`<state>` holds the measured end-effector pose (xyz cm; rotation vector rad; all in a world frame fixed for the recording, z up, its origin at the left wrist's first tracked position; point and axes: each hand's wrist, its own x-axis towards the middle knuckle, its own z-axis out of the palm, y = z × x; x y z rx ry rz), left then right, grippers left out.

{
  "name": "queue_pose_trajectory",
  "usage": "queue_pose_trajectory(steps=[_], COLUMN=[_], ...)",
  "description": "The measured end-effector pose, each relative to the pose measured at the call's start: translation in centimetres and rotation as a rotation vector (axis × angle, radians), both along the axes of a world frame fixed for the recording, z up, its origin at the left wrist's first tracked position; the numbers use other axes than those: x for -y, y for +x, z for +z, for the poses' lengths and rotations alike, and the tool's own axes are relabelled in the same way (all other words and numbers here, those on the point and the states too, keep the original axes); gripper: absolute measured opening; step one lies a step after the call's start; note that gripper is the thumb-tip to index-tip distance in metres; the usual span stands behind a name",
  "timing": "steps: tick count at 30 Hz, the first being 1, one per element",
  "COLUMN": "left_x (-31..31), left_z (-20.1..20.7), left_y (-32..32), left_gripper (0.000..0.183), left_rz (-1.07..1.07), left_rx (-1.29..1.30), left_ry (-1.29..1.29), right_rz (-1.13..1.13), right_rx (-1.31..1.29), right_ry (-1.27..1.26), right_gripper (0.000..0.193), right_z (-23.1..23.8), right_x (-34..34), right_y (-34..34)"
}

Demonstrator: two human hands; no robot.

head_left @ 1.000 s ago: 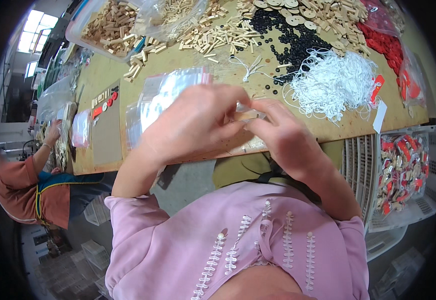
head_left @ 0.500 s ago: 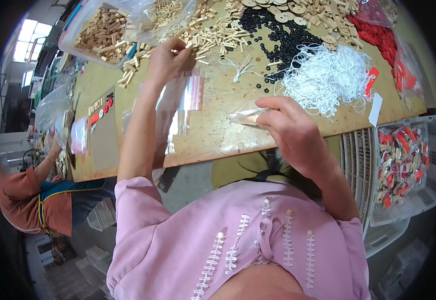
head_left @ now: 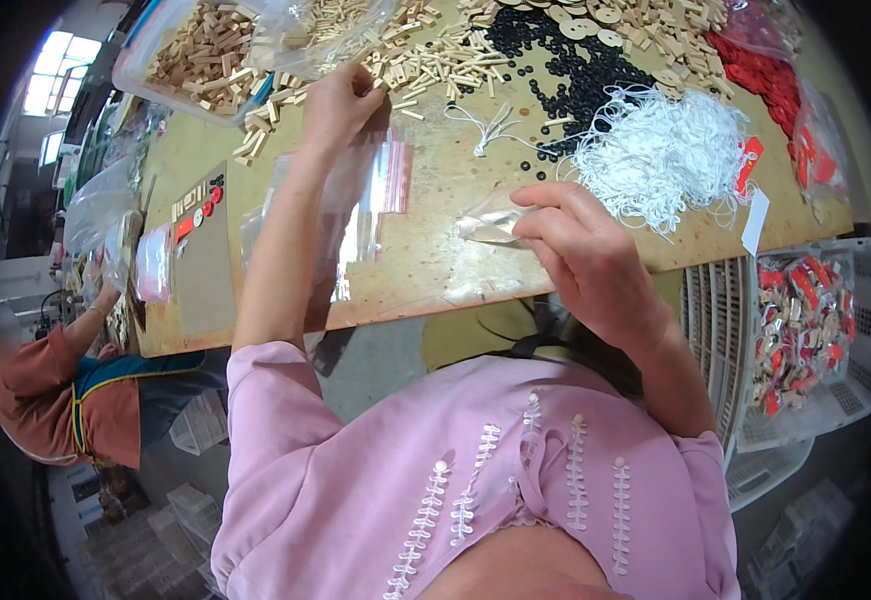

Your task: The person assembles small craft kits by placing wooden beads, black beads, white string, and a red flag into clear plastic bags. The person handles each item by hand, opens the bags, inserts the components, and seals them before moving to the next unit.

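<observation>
My right hand [head_left: 581, 245] pinches a small clear plastic bag [head_left: 488, 226] between thumb and fingers, just above the table. Something pale lies inside the bag, too blurred to name. My left hand [head_left: 341, 108] is at the near edge of the heap of small wooden sticks [head_left: 446, 66], its thumb and fingers curled together. What they hold, if anything, is hidden. Under my left forearm lies a stack of clear zip bags [head_left: 361, 195] with pink-striped edges. A tied bunch of white cord [head_left: 491, 135] rests between the sticks and scattered black rings [head_left: 556, 75].
A tangled pile of white cords [head_left: 646, 155] lies at right, with red pieces [head_left: 751, 80] beyond. A plastic bin of wooden blocks [head_left: 206, 60] stands far left, near a sample card [head_left: 211, 270]. White crates with filled bags [head_left: 806, 330] stand at right. A co-worker [head_left: 66, 390] sits at left.
My left hand has moved slightly farther into the edge of the wooden sticks, its fingers drawn closer together. My right hand still holds the bag in about the same place.
</observation>
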<state>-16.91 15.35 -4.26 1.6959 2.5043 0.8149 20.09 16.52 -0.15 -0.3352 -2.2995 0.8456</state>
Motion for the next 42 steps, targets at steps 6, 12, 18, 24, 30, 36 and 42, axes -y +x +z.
queue_pose_trajectory(steps=[6, 12, 18, 24, 30, 36, 42], left_x=[3.7, 8.1, 7.7, 2.5, 0.2, -0.2, -0.8], left_z=[5.0, 10.9, 9.8, 2.2, 0.0, 1.8, 3.2], left_y=[5.3, 16.5, 14.9, 4.0, 1.7, 2.4, 3.7], left_gripper=[0.011, 0.014, 0.021, 0.024, 0.019, 0.013, 0.017], left_rz=[-0.284, -0.516, -0.481, -0.223, -0.216, -0.225, -0.346], left_rx=[0.8, 0.405, 0.404, 0.256, 0.593, 0.357, 0.097], left_ry=[0.136, -0.026, -0.006, -0.112, -0.156, -0.335, -0.318], right_rz=[0.012, 0.097, 0.115, 0.098, 0.079, 0.083, 0.081], right_rx=[0.0, -0.033, -0.043, -0.009, -0.024, -0.025, -0.014], right_ry=[-0.021, -0.019, -0.069, -0.08, -0.103, -0.084, -0.085], right_gripper=[0.008, 0.015, 0.017, 0.013, 0.015, 0.011, 0.016], right_z=[0.4, 0.2, 0.1, -0.1, -0.5, -0.9, -0.8], right_x=[-0.8, -0.6, 0.0, 0.1, -0.2, -0.5, -0.3], right_y=[0.2, -1.0, -0.1, 0.7, 1.3, 1.4, 1.4])
